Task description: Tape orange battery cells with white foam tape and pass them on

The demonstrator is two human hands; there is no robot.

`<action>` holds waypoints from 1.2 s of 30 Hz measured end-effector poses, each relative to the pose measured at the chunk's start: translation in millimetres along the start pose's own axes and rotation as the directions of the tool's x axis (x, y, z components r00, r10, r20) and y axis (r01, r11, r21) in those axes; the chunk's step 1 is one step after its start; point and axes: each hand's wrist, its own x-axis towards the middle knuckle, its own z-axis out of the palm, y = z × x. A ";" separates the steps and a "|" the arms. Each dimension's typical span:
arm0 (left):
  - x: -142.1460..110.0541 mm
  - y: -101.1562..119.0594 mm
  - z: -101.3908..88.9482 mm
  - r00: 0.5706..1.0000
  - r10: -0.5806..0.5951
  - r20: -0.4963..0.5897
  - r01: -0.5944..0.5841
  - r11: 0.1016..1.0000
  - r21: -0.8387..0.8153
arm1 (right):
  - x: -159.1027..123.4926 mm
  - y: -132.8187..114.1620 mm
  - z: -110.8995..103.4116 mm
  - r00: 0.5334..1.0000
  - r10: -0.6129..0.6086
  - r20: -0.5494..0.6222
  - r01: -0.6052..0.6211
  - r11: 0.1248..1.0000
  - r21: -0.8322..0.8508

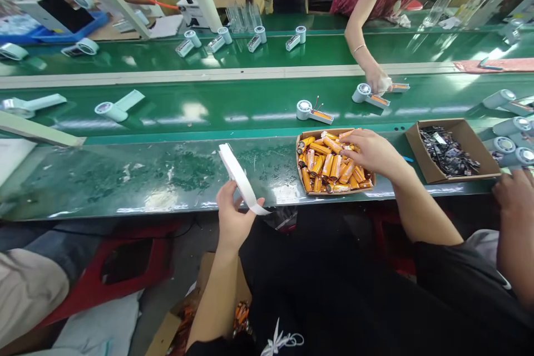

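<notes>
A roll of white tape [238, 178] stands on edge in my left hand [236, 214], thumb and fingers around its lower part, a loose end trailing by the thumb. It is over the front edge of the green workbench. My right hand [371, 153] reaches into a shallow cardboard box [337, 193] heaped with orange cylindrical batteries [327, 166]. Its fingers are curled together on a battery at the upper right of the heap; the fingertips are partly hidden.
Beyond the workbench [187, 172], a green conveyor carries handheld fan bodies [304, 110]. A co-worker's hand [379, 79] touches one. A box of small black parts [453, 150] stands at right, near another person's hand [515, 194]. Red stools [162, 258] are below.
</notes>
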 end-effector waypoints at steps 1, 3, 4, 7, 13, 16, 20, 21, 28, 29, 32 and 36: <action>0.1 1.3 2.4 1.000 0.007 0.010 -0.007 1.000 0.002 | 3.9 6.0 2.9 0.999 0.003 0.045 -0.001 0.999 -0.045; -0.3 1.4 6.0 1.000 0.009 0.019 -0.009 1.000 0.003 | 7.3 13.3 8.9 0.994 0.025 0.108 -0.016 0.996 -0.083; -0.5 0.4 7.2 1.000 0.007 0.019 -0.007 1.000 0.000 | 7.3 15.2 11.3 0.993 0.036 0.114 -0.028 0.997 -0.077; -0.6 -3.2 9.0 1.000 0.001 0.022 0.000 1.000 -0.015 | 4.2 18.0 15.1 0.998 0.033 0.045 -0.035 0.999 0.036; 0.6 -1.5 9.3 0.999 -0.033 0.037 0.033 0.999 0.001 | -4.4 18.7 17.9 0.957 0.069 -0.283 0.089 0.856 0.510; 1.2 -1.6 11.2 0.998 -0.051 0.044 0.051 0.999 0.003 | -8.5 16.4 19.7 0.926 0.213 -0.311 0.031 0.779 0.626; 2.3 -5.5 14.5 0.997 -0.056 0.050 0.056 0.998 0.014 | -12.7 15.2 20.3 0.932 0.240 -0.272 -0.006 0.760 0.650; 2.5 -6.4 15.3 0.997 -0.058 0.052 0.057 0.998 0.015 | -13.4 15.4 20.1 0.936 0.238 -0.258 -0.010 0.754 0.657; 3.3 -7.1 18.2 0.995 -0.064 0.072 0.063 0.998 0.011 | -15.2 16.1 19.9 0.945 0.229 -0.235 -0.001 0.718 0.696; 3.3 -6.9 18.3 0.995 -0.066 0.076 0.066 0.998 0.011 | -15.1 16.0 20.1 0.945 0.229 -0.232 -0.002 0.716 0.698; 3.0 -6.8 18.5 0.994 -0.068 0.086 0.067 0.998 0.011 | -14.8 15.3 20.3 0.952 0.221 -0.213 -0.012 0.721 0.693; 2.2 -8.4 18.5 0.995 -0.061 0.084 0.059 0.998 0.019 | -14.4 14.0 20.4 0.958 0.207 -0.196 -0.018 0.729 0.684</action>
